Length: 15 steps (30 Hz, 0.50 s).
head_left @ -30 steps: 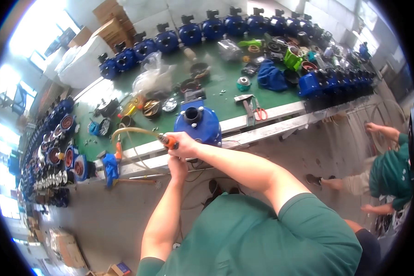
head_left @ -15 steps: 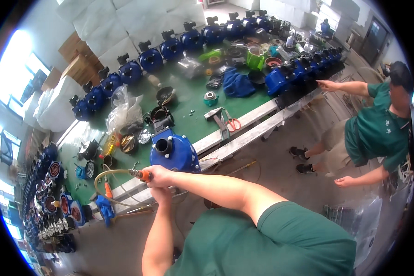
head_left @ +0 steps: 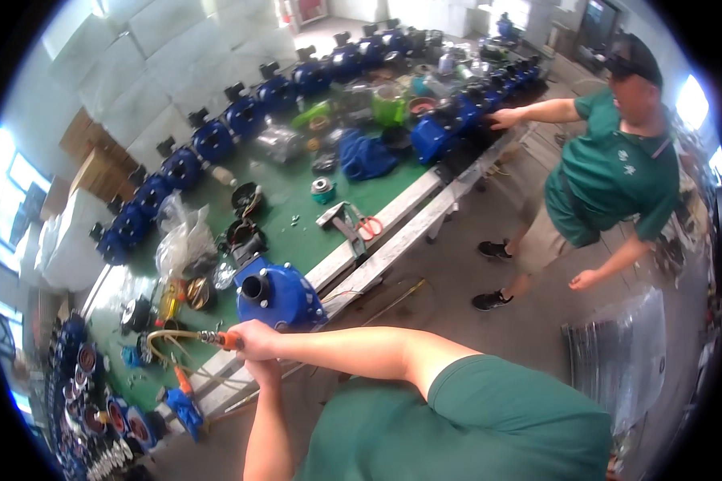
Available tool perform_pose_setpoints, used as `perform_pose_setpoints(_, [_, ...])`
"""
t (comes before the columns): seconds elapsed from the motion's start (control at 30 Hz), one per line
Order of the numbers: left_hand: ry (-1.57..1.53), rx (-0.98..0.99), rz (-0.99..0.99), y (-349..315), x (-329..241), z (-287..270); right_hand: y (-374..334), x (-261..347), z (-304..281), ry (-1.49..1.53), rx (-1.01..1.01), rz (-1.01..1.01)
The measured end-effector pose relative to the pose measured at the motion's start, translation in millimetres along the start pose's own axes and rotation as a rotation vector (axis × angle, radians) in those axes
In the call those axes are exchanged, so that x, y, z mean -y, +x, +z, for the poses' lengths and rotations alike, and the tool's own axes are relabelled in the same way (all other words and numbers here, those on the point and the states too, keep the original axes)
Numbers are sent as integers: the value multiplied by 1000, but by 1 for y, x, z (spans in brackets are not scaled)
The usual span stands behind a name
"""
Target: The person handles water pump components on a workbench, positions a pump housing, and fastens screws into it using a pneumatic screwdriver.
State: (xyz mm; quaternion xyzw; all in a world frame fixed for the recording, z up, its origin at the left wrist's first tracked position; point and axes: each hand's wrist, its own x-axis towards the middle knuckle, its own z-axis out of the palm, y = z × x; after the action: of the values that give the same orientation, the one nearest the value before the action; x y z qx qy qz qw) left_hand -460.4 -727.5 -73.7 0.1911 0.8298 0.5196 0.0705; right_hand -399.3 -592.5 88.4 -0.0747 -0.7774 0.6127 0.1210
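My right hand (head_left: 254, 340) is closed around an orange air tool (head_left: 231, 341), which has a metal coupling and a yellowish hose (head_left: 156, 343) looping off to the left. Just below it, close against the right, is my left hand (head_left: 263, 369); its fingers are hidden. Directly beyond both hands stands a blue pump (head_left: 293, 293) at the bench edge, with a round black port (head_left: 256, 288) facing up and bolts around its casing. The working end of the tool is out of sight behind my hand.
A row of blue pumps (head_left: 212, 139) lines the far side of the green bench (head_left: 285, 240). Pliers (head_left: 351, 234), red-handled scissors (head_left: 370, 229), a blue cloth (head_left: 367, 154) and clear bags (head_left: 183, 244) lie on it. A co-worker (head_left: 610, 164) stands at right, one hand by more pumps.
The view has swung right, so the bench and pump appear further left and the co-worker shows more fully. My hands keep the same hold by the pump.
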Motion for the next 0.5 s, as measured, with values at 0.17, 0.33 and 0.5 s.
perform_pose_setpoints(0.17, [-136,128,-55,7,-27,-8,1,10,-15,-80,134,40])
perform_pose_setpoints(0.33, [-253,366,-24,7,-35,-26,-10,8,-2,-275,-62,-65])
perform_pose_setpoints(0.5, [-614,351,176,-7,-148,-86,-16,20,-5,-405,-64,-38])
